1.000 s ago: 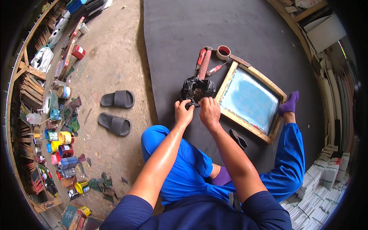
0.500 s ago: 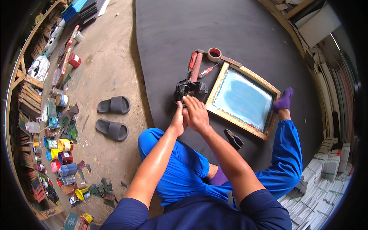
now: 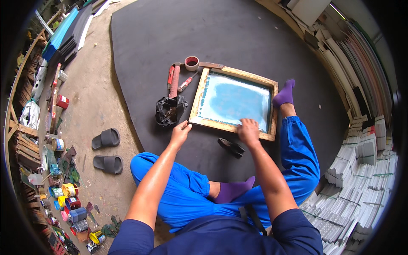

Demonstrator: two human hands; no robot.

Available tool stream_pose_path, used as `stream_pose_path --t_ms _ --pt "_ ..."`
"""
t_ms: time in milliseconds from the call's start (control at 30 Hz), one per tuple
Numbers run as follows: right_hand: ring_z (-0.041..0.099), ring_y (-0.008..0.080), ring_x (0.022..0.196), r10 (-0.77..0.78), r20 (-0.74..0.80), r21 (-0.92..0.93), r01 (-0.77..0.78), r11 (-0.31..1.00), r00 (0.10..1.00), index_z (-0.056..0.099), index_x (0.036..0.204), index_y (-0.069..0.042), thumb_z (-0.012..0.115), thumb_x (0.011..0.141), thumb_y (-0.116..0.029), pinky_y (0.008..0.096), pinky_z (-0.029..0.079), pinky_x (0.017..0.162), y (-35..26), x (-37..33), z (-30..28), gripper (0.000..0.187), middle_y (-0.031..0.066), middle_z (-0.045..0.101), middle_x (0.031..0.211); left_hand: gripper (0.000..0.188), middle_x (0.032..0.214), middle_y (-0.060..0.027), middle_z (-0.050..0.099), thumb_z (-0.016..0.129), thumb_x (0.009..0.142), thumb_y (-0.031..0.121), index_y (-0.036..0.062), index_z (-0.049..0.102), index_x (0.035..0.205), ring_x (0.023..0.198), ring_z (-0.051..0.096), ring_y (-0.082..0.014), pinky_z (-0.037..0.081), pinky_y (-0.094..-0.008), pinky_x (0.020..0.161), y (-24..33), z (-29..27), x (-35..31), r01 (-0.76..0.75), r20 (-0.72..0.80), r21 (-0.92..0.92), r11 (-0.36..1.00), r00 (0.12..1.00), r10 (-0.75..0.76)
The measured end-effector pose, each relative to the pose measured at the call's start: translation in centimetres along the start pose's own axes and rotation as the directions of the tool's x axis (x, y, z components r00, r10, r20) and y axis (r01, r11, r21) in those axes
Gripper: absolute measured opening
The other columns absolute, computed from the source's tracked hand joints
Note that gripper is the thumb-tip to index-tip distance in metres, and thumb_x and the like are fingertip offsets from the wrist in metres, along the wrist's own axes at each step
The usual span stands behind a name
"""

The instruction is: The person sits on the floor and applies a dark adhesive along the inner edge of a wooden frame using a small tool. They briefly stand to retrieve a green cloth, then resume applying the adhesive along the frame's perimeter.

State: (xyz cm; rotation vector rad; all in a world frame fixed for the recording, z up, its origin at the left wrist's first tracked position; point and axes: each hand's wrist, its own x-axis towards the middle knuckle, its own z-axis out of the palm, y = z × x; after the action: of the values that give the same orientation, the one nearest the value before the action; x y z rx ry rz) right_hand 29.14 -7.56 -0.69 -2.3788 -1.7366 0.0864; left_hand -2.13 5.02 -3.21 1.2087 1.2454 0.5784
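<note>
A wooden-framed printing screen (image 3: pixel 233 126) with blue-stained mesh lies flat on the dark mat in front of me. My left hand (image 3: pixel 180 132) is at its near left corner, thumb and fingers closed on the wood. Over the near rail is my right hand (image 3: pixel 248 131), its fingers apart and slightly bent, their tips by the mesh edge. Just left of the screen sits a black plastic bag (image 3: pixel 170 111), open at the top, its brownish contents unclear. Dark-handled pliers (image 3: pixel 231 147) lie between my hands, nearer to me.
Beyond the bag lie a hammer (image 3: pixel 174 80), a red cutter knife (image 3: pixel 171 75), a screwdriver (image 3: pixel 185 84) and a tape roll (image 3: pixel 191 63). My purple-socked foot (image 3: pixel 284 93) is beside the screen's right rail. Slippers (image 3: pixel 106 139) and paint cans (image 3: pixel 70 189) stand left; stacked white bundles (image 3: pixel 344 157) right.
My hands have parted and left the black bag's near side. The left is now at the screen's corner, the right over its near rail. The whole view has shifted, with things now further left.
</note>
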Motion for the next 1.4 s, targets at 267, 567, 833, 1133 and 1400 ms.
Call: stream_pose_path --t_ms 267,567,833,1133,1400 --pt "0.057 0.0338 0.112 0.080 0.195 -0.074 -0.066 0.995 0.977 0.073 0.103 -0.012 0.066 0.092 -0.040 0.0471 0.045 0.094 6.5 -0.9 -1.9 0.030 0.0134 0.067 0.108 0.068 0.142 -0.0208 0.057 0.071 0.089 0.021 -0.0041 0.045 0.147 0.132 0.055 -0.0259 0.042 -0.0332 0.108 1.3 4.1 0.5 -0.021 -0.147 0.161 0.987 0.988 0.045" --pt "0.060 0.0378 0.102 0.081 0.161 0.094 -0.097 0.991 0.984 0.063 0.100 -0.008 0.065 0.095 -0.038 0.0489 0.048 0.088 6.7 -0.7 -2.3 0.030 0.0149 0.066 0.100 0.073 0.152 -0.0128 0.048 0.068 0.092 0.016 0.0066 0.035 0.156 0.088 0.059 -0.0111 0.045 -0.0253 0.064 1.1 3.2 -0.2 0.111 -0.007 0.035 0.993 0.994 -0.110" --pt "0.065 0.0432 0.092 0.195 0.060 0.260 -0.204 0.944 0.979 0.058 0.107 -0.008 0.059 0.100 -0.035 0.0529 0.049 0.079 2.6 -3.4 -2.1 0.028 0.0198 0.068 0.099 0.080 0.151 -0.0209 0.049 0.072 0.086 0.016 -0.0005 0.034 0.154 0.139 0.048 -0.0258 0.038 -0.0318 0.112 1.8 3.8 -2.1 0.012 -0.024 0.101 0.995 1.000 -0.009" --pt "0.068 0.0372 0.094 0.141 0.145 0.181 -0.167 0.969 0.979 0.059 0.098 -0.009 0.065 0.095 -0.041 0.0497 0.050 0.078 -2.4 -5.7 -2.5 0.033 0.0159 0.072 0.092 0.068 0.145 -0.0251 0.053 0.073 0.087 0.025 -0.0039 0.049 0.144 0.136 0.051 -0.0316 0.041 -0.0375 0.111 -1.2 2.2 -1.9 -0.089 0.004 0.225 0.970 0.996 0.090" --pt "0.065 0.0404 0.091 0.019 0.112 0.322 -0.054 0.945 0.994 0.058 0.098 -0.005 0.064 0.092 -0.032 0.0500 0.049 0.077 -5.3 -3.4 -3.6 0.028 0.0191 0.069 0.089 0.071 0.147 -0.0202 0.051 0.071 0.087 0.036 0.0025 0.048 0.145 0.137 0.046 -0.0359 0.037 -0.0436 0.115 0.4 2.7 -2.0 -0.046 -0.041 0.543 0.839 0.996 0.081"
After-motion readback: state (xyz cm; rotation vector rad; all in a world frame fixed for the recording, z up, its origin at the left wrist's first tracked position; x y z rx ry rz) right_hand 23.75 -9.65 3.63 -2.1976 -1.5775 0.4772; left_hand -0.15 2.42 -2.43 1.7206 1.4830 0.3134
